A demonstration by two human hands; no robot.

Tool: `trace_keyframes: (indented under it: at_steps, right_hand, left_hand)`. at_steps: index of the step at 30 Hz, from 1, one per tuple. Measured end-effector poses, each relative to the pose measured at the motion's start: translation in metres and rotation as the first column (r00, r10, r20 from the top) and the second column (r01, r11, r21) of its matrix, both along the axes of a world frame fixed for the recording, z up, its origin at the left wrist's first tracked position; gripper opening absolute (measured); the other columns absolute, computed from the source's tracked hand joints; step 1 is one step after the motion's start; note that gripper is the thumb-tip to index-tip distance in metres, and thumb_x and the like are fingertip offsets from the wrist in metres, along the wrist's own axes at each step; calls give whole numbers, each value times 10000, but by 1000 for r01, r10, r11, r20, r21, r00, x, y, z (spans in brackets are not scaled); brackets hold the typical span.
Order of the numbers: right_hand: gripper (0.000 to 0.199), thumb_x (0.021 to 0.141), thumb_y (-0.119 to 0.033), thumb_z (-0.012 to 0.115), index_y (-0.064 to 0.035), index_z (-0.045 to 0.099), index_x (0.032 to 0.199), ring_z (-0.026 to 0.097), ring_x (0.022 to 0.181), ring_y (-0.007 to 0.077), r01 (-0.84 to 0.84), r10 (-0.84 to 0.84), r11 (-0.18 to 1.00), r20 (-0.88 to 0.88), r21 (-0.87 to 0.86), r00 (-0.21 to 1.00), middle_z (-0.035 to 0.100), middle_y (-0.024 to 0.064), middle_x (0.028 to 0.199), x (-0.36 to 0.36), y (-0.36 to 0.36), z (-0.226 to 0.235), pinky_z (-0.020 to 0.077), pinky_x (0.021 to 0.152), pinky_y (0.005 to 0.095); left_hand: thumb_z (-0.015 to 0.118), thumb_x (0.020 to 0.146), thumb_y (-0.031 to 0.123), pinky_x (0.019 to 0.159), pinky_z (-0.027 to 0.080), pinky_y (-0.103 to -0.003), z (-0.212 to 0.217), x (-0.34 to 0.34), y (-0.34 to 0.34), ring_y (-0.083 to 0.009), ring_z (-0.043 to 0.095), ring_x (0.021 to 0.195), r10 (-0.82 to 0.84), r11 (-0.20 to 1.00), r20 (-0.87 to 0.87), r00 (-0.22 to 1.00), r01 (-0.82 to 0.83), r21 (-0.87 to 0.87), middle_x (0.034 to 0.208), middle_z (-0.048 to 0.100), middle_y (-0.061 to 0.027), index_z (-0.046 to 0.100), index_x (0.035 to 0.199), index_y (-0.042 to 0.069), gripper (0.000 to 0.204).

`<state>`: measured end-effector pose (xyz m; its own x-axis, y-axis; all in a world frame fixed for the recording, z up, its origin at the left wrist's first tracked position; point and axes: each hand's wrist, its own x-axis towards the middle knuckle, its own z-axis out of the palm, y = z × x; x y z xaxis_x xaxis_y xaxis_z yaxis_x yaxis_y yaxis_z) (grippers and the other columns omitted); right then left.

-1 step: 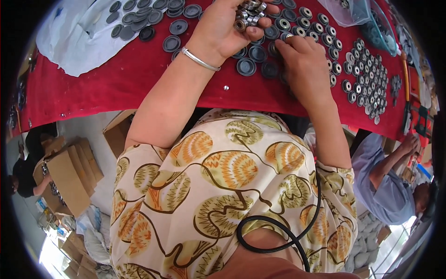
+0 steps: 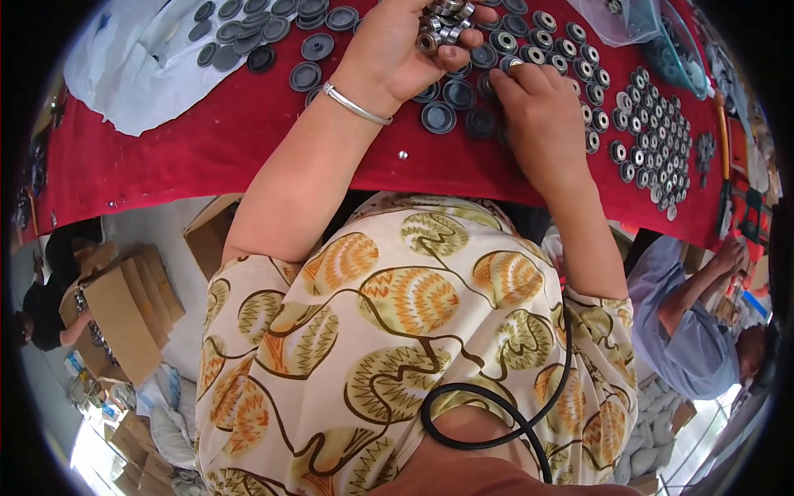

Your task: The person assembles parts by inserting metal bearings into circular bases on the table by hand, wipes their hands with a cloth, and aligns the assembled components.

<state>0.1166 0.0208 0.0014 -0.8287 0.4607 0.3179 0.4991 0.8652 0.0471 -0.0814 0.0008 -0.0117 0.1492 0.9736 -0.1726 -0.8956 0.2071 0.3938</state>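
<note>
Several shiny steel ball bearings point(image 2: 442, 25) lie heaped in my left hand point(image 2: 405, 54), which is palm up with its fingers curled round them, near the far edge of the picture. To its right, my right hand point(image 2: 542, 107) reaches down with bent fingers among round grey plastic caps. Its fingertips are beside a bearing point(image 2: 510, 63) seated in a cap; what lies under them is hidden. Bare grey caps point(image 2: 438, 117) sit between and below my hands. To the right stand many caps with bearings set in them point(image 2: 593, 95).
A red cloth point(image 2: 273, 132) covers the table. White sheeting with more grey caps point(image 2: 240, 37) is at the left. A blue basket point(image 2: 678, 58) and a clear bag point(image 2: 608, 21) stand at the far right. Smaller parts with bearings point(image 2: 657, 140) are grouped below. Another person point(image 2: 686, 322) is at the right.
</note>
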Motion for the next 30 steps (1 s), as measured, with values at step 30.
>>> trace_keyframes:
  at_steps: [30]
  right_hand:
    - [284,794,-32,565,-53,651,1065,625,918,316,-70,1,937,-198,-341,980,663,111,991,4,0,1,495,816,402]
  left_hand:
    - [457,971,238,432,443,-214,-15,2,4,-177,600,673,-108,994,-94,990,105,-32,953,640,-134,580,1124,3,306]
